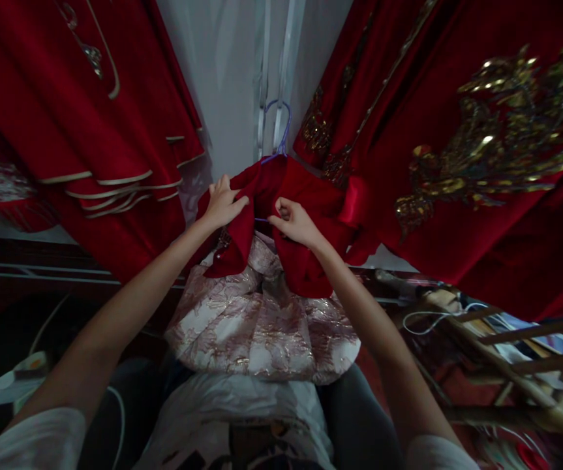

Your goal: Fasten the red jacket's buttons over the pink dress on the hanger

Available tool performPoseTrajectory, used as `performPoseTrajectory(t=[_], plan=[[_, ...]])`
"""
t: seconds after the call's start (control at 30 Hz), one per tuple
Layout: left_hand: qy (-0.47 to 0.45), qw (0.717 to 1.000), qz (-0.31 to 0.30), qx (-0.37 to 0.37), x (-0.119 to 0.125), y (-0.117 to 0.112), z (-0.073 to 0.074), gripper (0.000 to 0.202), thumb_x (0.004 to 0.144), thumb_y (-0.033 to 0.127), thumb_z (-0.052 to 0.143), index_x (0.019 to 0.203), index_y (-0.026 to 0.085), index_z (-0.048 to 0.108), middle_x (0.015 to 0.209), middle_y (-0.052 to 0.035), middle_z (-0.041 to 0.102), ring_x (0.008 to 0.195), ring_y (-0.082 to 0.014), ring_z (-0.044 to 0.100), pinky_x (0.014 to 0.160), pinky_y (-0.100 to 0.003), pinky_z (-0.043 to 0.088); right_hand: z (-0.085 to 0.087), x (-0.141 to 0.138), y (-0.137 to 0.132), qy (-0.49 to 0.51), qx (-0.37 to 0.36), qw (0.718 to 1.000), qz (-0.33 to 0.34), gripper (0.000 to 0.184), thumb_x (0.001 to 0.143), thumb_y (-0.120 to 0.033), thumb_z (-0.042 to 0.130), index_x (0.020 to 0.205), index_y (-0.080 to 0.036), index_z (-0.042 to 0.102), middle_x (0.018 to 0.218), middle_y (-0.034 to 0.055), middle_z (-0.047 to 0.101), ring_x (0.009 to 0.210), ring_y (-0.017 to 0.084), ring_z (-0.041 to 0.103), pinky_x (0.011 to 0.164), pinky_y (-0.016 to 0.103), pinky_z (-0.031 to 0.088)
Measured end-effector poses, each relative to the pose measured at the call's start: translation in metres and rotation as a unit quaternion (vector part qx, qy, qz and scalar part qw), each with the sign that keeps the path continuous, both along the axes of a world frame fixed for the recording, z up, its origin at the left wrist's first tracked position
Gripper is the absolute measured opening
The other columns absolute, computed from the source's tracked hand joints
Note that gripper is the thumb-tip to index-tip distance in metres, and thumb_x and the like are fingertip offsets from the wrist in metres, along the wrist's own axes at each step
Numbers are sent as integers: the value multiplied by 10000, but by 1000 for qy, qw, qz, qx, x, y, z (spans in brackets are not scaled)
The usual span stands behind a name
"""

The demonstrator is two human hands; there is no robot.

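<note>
A short red jacket [305, 261] hangs by a purple hanger [286, 124], its front parted in the middle. My left hand [223, 205] grips the left front panel near the shoulder, with cloth between thumb and fingers. Across the opening, my right hand [293, 223] has its fingers curled and pinches the edge of the right front panel. The hanger's lower bar shows between the two panels. Below the jacket, a pale pink and white brocade skirt [261, 333] with a metallic sheen spreads out over my lap.
Red draped garments with pale piping [129, 176] hang at the left. On the right hangs a red garment with gold sequin embroidery [486, 150]. White straps [264, 59] run up behind the hanger. A wooden rack [501, 365] with a white cable stands at the lower right.
</note>
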State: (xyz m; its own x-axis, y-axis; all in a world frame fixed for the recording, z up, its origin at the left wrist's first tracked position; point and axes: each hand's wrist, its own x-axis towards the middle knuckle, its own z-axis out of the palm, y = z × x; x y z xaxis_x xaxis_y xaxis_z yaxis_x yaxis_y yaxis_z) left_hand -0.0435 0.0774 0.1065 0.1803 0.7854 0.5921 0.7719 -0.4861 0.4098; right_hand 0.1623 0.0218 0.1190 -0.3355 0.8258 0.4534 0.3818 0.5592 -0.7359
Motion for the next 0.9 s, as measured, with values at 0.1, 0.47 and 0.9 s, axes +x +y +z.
performPoseTrajectory(t=[0.1,0.47,0.9], plan=[[-7,1000,-6,19,4,-6,-1,214,825,339,511,828,196,671,1197,-104,502,1225,-341,404,1050,-531,292,-1,12,-6,-39,23,998,-45,153,676,-234,534,694,-218,383,612,-54,405,569,109,386,571,243,298],[83,994,-26,68,67,-54,-13,226,882,296,474,1044,184,586,1085,-139,546,1115,-337,482,944,-492,386,-26,31,-12,-82,85,991,-66,182,702,-208,523,665,-224,346,705,-11,399,672,158,410,642,287,343],[-123,984,-126,-30,76,-63,-57,281,789,168,571,1046,223,472,1020,-81,629,969,-215,629,863,-364,508,-51,38,-20,169,-77,981,59,286,707,-297,662,921,-240,481,910,2,538,827,136,562,724,265,493]])
